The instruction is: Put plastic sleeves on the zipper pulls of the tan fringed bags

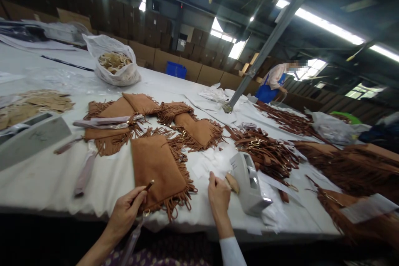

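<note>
My left hand [128, 208] is closed at the near corner of a tan fringed suede pouch [157, 164], with the brown end of a leather strap [150, 185] sticking out between thumb and fingers. Below this hand hangs a wrapped strap piece [132, 241] with a gold clasp [146, 213]. My right hand [219, 197] has its fingers curled together over white paper [202, 165], left of a grey tape dispenser [249, 189]. Whatever it pinches, if anything, is hidden. More fringed pouches [196, 131] lie just beyond, with plastic-wrapped straps [101, 122] across one.
A second dispenser [34, 139] stands at left beside flat tan pieces [37, 104]. Farther back are a plastic bag of pieces [109, 75] and a blue bin [176, 69]. Brown straps [264, 151] pile up at right near a slanted post [264, 54]. A co-worker [274, 81] stands behind.
</note>
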Demonstrator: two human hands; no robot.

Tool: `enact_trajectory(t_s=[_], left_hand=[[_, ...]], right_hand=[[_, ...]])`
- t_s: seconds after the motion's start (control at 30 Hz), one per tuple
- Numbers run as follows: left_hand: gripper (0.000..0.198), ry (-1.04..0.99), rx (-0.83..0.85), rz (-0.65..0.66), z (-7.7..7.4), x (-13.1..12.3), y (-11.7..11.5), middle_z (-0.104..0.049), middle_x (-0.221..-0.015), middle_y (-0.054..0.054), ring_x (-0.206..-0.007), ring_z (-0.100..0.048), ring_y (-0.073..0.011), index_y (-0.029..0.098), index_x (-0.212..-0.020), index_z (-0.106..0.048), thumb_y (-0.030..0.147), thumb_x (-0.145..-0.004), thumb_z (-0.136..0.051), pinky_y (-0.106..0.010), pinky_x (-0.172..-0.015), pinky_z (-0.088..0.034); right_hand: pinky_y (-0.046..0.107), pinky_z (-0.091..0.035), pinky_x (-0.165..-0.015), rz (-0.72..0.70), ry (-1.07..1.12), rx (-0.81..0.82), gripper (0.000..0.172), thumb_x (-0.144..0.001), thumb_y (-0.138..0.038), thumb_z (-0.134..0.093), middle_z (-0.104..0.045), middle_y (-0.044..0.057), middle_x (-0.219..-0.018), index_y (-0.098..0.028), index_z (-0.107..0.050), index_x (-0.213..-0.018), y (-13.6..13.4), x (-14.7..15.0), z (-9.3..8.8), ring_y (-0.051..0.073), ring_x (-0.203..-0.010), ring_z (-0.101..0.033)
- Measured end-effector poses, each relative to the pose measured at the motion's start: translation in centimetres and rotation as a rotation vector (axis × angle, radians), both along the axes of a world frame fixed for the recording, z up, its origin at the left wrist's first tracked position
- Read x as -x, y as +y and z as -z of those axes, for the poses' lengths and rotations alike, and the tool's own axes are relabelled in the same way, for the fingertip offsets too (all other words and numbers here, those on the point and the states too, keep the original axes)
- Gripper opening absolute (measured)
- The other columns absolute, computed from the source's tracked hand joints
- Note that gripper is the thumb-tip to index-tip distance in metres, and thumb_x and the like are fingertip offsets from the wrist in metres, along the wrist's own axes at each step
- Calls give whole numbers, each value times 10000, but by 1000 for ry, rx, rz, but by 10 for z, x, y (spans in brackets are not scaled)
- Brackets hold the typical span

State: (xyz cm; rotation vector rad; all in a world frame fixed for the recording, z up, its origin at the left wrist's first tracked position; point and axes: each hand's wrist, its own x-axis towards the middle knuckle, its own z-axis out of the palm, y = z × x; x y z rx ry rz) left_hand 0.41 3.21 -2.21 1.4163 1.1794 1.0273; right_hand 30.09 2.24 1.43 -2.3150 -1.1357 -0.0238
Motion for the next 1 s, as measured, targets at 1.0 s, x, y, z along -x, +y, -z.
enact_trajectory(t_s=[1.0], left_hand=[[368,-98,14,85,-23,2,6,-475,-595,27,-549,-451,-122,176,-710,-594,488,-856,-466,-214,-530,-359]], right_hand=[[324,-442,-646,-94,470,-317,371,-605,-501,-662,-693,92,-676,-141,-658,-694,38,-7,-1,215,-626,-589]])
